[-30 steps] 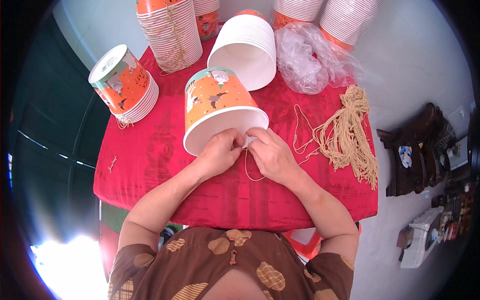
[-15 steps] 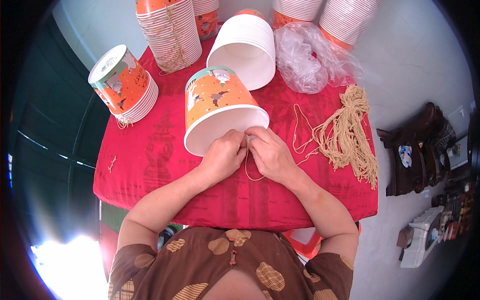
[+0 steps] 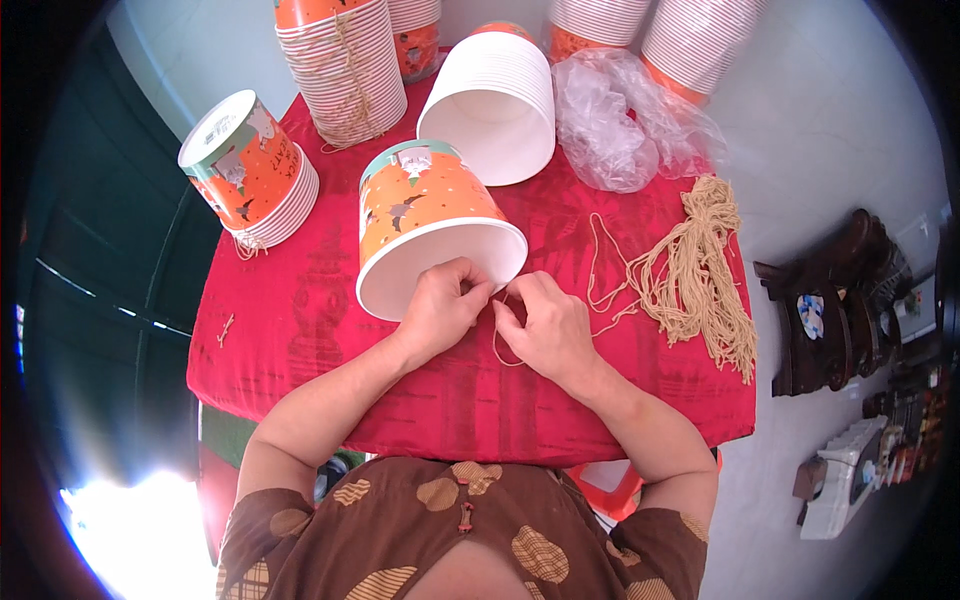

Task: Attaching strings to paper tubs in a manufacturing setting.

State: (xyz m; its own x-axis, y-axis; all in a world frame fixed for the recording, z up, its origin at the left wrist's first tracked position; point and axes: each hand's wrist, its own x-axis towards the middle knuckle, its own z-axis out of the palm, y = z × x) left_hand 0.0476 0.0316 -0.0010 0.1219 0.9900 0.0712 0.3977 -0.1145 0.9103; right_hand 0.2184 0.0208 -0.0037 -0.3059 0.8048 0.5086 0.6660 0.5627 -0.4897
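Observation:
An orange paper bucket (image 3: pixel 430 205) with bats and a green base band lies on its side, its white mouth facing me. At the mouth's lower right rim, my left hand (image 3: pixel 442 305) is closed in a pinch on the rim. Close beside it, my right hand (image 3: pixel 548 322) has its fingers bent around a thin tan string (image 3: pixel 497 352) that meets the rim. A loop of that string hangs below the fingers. The exact grip at the fingertips is partly hidden.
A bundle of tan strings (image 3: pixel 700 280) lies at the right on the red cloth (image 3: pixel 300 370). Behind are nested white buckets (image 3: pixel 490 105), a clear plastic bag (image 3: pixel 610 130) and a tall tied bucket stack (image 3: pixel 345 80). A shorter stack (image 3: pixel 250 170) stands at the left.
The bucket has turned and shifted slightly left and toward me. My right hand has moved a little to the right, away from the left, its thumb parting from the fingers.

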